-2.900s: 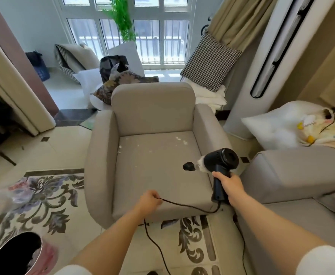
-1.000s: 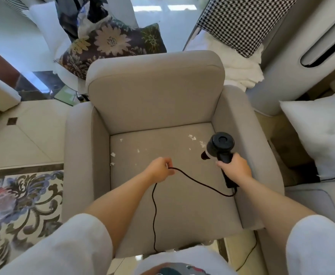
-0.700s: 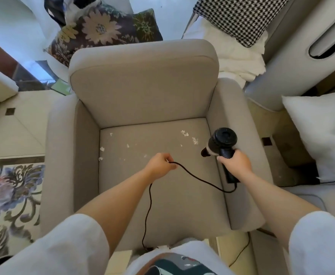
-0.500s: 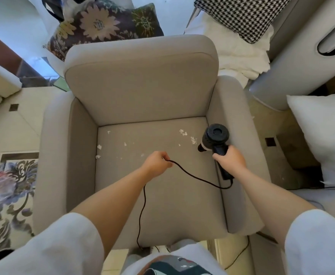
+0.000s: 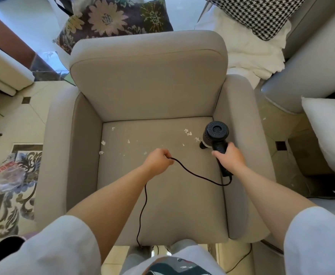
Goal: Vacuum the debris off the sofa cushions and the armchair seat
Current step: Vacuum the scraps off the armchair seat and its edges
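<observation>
Risk: the cord (image 5: pixel 184 169) is trailing across the armchair seat (image 5: pixel 162 195); if it is pulling tight, it is likely dragging the nozzle off line or sweeping scraps onto the floor.
Debris: white scraps (image 5: pixel 187 132) are lying along the seat's back edge, from the left side to the back right corner.
Right hand (image 5: pixel 229 158): fingers are wrapping the handle of the vacuum (image 5: pixel 215 135), its nozzle sitting just beside the nearest scraps.
Left hand (image 5: pixel 157 160): fingers are closing on the cord, just in front of the middle scraps.

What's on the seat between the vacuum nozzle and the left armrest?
Head view: scattered white debris bits on the armchair seat, from beside the vacuum to the left armrest.
</observation>
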Demonstrator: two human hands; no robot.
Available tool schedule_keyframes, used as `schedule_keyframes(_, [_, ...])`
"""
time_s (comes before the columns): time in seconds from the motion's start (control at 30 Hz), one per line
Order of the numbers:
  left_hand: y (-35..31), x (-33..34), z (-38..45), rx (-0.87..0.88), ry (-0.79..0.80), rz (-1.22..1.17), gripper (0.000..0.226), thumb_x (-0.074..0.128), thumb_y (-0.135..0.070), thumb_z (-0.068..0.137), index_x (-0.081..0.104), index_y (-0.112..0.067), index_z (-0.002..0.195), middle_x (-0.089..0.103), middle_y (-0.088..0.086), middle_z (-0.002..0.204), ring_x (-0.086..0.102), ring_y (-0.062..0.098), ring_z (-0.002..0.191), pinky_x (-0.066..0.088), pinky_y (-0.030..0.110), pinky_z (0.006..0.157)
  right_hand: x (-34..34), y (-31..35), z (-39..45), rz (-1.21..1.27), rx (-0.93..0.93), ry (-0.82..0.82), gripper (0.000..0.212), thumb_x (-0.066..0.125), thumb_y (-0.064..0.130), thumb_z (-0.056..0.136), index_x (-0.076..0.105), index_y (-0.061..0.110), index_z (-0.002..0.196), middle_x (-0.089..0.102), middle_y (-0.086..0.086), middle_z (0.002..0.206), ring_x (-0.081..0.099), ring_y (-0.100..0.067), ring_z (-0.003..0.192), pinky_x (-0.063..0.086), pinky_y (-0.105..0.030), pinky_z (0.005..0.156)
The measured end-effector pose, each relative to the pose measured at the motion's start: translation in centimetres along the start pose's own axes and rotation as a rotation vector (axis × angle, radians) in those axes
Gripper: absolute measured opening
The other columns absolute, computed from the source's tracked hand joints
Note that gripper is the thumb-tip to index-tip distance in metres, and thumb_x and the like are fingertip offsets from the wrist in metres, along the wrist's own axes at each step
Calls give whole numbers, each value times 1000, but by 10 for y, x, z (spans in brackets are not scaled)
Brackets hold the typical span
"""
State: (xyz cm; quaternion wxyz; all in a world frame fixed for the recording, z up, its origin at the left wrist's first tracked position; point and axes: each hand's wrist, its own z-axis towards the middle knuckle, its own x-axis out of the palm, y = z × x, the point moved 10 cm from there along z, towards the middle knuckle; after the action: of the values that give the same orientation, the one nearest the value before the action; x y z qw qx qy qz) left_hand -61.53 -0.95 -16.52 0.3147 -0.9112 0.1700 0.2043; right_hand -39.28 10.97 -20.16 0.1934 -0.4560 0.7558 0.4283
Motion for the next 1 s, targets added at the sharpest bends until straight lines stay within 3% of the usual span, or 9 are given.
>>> schedule_keyframes(0.13, [1,2,-1,-8,6,-10,8,54,-15,90,53,-12,83,43,-4,62,40,10,54,29,23,47,1,1,3,16,2,23,49,63,35,82,47,3,116,60,-16,111,57,-32,99,48,-37,79])
schedule_keyframes(0.37, [4,2,-4,-20,5,-16,8,55,-16,90,53,-12,83,43,-4,64,40,9,55,29,22,48,8,-1,1,2,-12,56,50,63,34,83,45,2,116,59,-16,112,54,-30,95,42,-32,72])
schedule_keyframes(0.67, [5,5,-7,-21,13,-38,6,55,-15,89,53,-13,83,43,-4,63,40,8,55,29,22,48,6,-7,0,52,24,52,52,63,31,83,45,0,122,57,-19,118,55,-34,105,47,-41,85])
schedule_keyframes(1.0, [7,4,-8,-11,11,-61,6,53,-14,90,53,-13,84,43,-4,62,40,11,57,29,21,48,-7,-17,4,165,90,-29,52,64,31,83,48,-1,120,58,-21,118,56,-36,104,46,-41,84])
